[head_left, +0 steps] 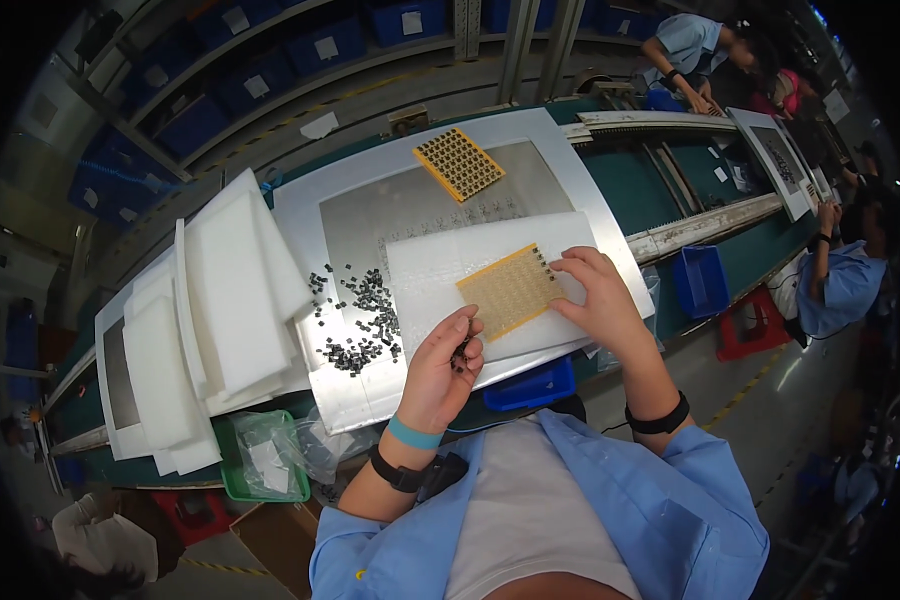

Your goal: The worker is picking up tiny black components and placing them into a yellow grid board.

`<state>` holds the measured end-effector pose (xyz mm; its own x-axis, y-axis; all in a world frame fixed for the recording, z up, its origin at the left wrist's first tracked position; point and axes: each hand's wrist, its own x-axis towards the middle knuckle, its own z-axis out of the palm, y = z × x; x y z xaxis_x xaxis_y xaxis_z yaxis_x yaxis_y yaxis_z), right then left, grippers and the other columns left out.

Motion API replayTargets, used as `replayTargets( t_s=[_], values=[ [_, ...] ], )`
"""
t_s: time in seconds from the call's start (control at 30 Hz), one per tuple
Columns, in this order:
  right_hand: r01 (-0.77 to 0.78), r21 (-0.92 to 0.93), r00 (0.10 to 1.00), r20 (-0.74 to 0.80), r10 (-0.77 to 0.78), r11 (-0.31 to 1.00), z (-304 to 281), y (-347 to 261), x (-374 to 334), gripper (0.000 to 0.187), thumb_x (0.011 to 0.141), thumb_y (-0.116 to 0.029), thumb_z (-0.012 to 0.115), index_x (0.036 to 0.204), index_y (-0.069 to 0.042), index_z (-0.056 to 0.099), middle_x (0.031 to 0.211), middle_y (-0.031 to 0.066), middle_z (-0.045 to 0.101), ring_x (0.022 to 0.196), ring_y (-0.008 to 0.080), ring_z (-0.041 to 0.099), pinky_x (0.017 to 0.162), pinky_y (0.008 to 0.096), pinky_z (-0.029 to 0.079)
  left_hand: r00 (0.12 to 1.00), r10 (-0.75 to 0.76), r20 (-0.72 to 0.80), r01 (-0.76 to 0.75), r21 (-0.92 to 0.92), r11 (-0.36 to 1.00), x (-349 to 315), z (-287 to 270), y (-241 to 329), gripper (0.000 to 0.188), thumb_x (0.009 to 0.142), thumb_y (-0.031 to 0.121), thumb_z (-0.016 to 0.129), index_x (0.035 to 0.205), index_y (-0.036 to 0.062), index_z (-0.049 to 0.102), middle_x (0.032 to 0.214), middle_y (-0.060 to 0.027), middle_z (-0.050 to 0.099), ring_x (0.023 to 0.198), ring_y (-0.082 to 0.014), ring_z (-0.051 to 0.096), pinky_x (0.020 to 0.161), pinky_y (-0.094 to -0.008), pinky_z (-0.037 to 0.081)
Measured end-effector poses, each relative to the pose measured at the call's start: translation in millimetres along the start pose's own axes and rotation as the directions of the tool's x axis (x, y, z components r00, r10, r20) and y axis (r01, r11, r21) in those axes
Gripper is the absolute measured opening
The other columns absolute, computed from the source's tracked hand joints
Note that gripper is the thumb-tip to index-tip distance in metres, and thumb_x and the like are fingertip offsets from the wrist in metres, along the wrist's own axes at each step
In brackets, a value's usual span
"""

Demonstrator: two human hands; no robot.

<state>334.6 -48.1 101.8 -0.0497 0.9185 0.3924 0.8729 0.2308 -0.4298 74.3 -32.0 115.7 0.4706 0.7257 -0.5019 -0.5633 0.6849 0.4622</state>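
A pale panel with yellow edge strips (505,290) lies tilted on a white foam sheet (425,262) in front of me. Small black parts stand in a short column along its right end. My left hand (442,362) is curled at the panel's lower left corner, with several small black parts (460,357) showing among its fingers. At the panel's right end is my right hand (602,300), thumb and forefinger apart beside the column; nothing shows between them. Loose black parts (355,350) are scattered on the metal-framed plate (355,405) left of the foam.
Another yellow panel (460,165), filled with black parts, lies farther back on the plate. White foam sheets (225,290) are stacked at left. Blue bins (530,385) (700,282) and a green bin (232,470) sit along the bench's near side. Co-workers (695,50) are at far right.
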Motion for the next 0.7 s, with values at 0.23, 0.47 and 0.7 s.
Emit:
replayTargets(
  t_s=[0.23,0.47,0.7],
  values=[
    [-0.369,-0.149,0.891,0.225,0.395,0.917,2,-21,24,0.046,0.073,-0.02,0.082,0.113,-0.003,0.067,0.101,0.0149,0.065,0.092,0.031,0.063,0.08,0.0375,0.053,0.998,0.059,0.015,-0.057,-0.092,0.994,5,-2,11,0.017,0.104,0.021,0.052,0.109,0.0058,0.056,0.093,-0.0025,0.055,0.07,-0.0105,0.042,0.06,-0.0227,0.037],
    [-0.358,0.013,0.885,0.325,0.335,0.933,7,-10,44,0.036,0.075,-0.018,0.079,0.105,-0.001,0.066,0.088,0.0139,0.065,0.084,0.0296,0.064,0.077,0.0365,0.053,0.996,0.069,0.048,-0.062,-0.126,0.99,-6,13,10,0.015,0.104,0.022,0.051,0.103,0.0076,0.054,0.088,-0.0019,0.052,0.069,-0.0108,0.041,0.06,-0.0236,0.036],
    [-0.318,0.151,0.924,0.269,0.271,0.936,-7,-20,45,0.024,0.082,-0.015,0.072,0.099,0.0,0.064,0.084,0.0147,0.068,0.079,0.0278,0.067,0.072,0.0358,0.054,0.996,0.086,0.023,-0.08,-0.194,0.978,-7,-8,17,0.015,0.104,0.02,0.05,0.105,0.0064,0.055,0.091,-0.0035,0.055,0.072,-0.0114,0.046,0.062,-0.0241,0.038]
  ],
)
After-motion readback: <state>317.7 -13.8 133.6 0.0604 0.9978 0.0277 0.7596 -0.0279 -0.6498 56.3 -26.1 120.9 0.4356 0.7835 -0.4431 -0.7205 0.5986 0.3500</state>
